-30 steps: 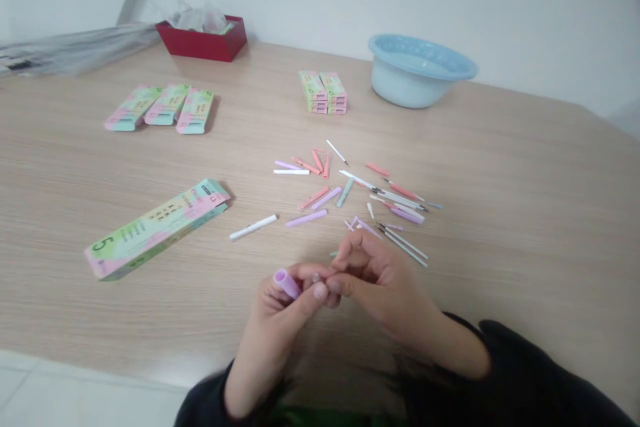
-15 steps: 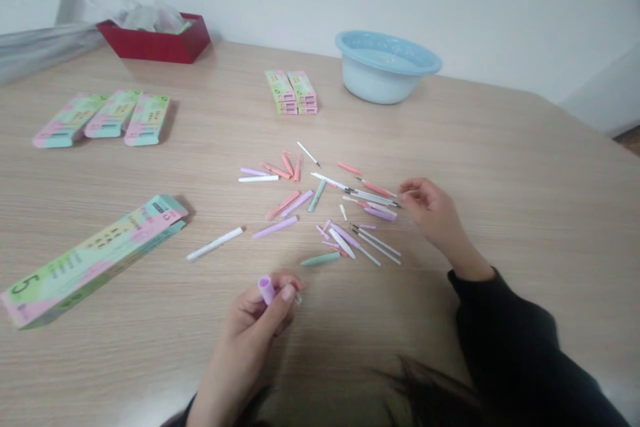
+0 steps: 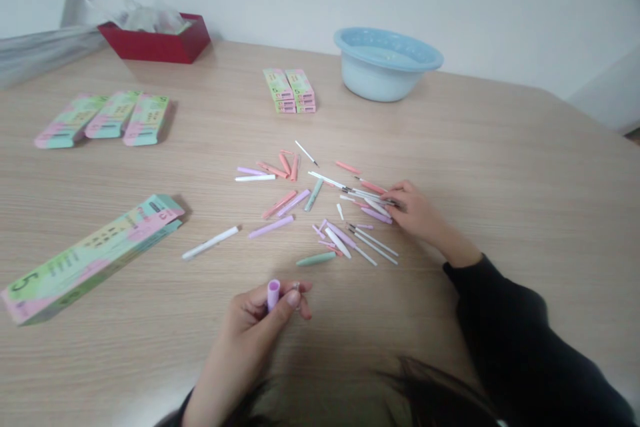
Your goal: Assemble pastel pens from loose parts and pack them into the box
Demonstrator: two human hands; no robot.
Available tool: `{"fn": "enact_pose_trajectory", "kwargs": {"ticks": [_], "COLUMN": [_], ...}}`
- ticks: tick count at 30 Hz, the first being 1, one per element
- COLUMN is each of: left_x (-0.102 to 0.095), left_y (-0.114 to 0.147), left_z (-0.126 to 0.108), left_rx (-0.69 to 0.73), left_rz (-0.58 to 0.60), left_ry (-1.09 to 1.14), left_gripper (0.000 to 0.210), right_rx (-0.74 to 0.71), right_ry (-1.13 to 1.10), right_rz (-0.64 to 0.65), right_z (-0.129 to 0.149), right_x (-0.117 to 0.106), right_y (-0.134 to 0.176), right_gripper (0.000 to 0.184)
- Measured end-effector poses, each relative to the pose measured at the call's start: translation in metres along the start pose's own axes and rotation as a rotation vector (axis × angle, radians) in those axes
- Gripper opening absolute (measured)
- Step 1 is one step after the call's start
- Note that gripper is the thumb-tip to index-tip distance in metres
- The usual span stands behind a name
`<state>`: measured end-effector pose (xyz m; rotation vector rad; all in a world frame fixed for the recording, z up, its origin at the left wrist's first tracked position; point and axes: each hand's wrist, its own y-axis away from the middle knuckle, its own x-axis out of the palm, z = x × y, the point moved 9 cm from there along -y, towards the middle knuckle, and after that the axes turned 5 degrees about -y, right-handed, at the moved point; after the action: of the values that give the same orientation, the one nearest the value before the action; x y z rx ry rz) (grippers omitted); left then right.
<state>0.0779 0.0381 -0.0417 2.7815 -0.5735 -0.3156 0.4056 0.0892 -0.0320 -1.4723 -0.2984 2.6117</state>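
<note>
My left hand [image 3: 273, 317] is closed around a purple pen barrel [image 3: 273, 295], its open end facing up. Between thumb and forefinger it also pinches a small clear or metallic piece, too small to name. At the right side of the loose pen parts is my right hand [image 3: 407, 212], its thumb and fingertips closing on the end of a white pen barrel [image 3: 376, 205]. White pen refills [image 3: 360, 193] and a purple pen part [image 3: 375, 215] lie right beside those fingertips. More refills [image 3: 375, 244], a green barrel [image 3: 316, 259] and coral parts [image 3: 280, 203] are scattered between the hands.
A long pastel box [image 3: 95, 257] lies at left, near a white pen [image 3: 211, 243]. Behind are three flat boxes [image 3: 103, 119], small stacked boxes [image 3: 289, 90], a red tray [image 3: 160, 43] holding plastic bags, and a blue basin [image 3: 387, 67].
My right hand has moved left and slightly down onto the pen parts, its fingertips now at the white barrel. My left hand has shifted slightly right, still holding the purple barrel.
</note>
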Motion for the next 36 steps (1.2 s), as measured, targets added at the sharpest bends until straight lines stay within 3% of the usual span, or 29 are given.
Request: {"fn": "enact_pose_trajectory", "kwargs": {"ticks": [7, 15, 28, 36], "left_x": [-0.007, -0.010, -0.010, -0.010], "left_y": [-0.001, -0.002, -0.001, 0.001], "left_z": [0.005, -0.005, -0.007, -0.014], "left_rx": [0.021, 0.083, 0.147, 0.207], "left_rz": [-0.062, -0.103, -0.115, -0.123], "left_ry": [-0.063, -0.110, -0.117, -0.122], "left_gripper": [0.032, 0.028, 0.027, 0.026], "right_rx": [-0.043, -0.137, -0.191, -0.142], "right_ry": [0.184, 0.313, 0.335, 0.333], "right_rz": [0.005, 0.011, 0.035, -0.055], "right_z": [0.005, 0.023, 0.026, 0.027], "right_x": [0.005, 0.003, 0.004, -0.005], "right_y": [-0.002, 0.005, 0.007, 0.009], "right_gripper": [0.019, 0.024, 0.021, 0.017]}}
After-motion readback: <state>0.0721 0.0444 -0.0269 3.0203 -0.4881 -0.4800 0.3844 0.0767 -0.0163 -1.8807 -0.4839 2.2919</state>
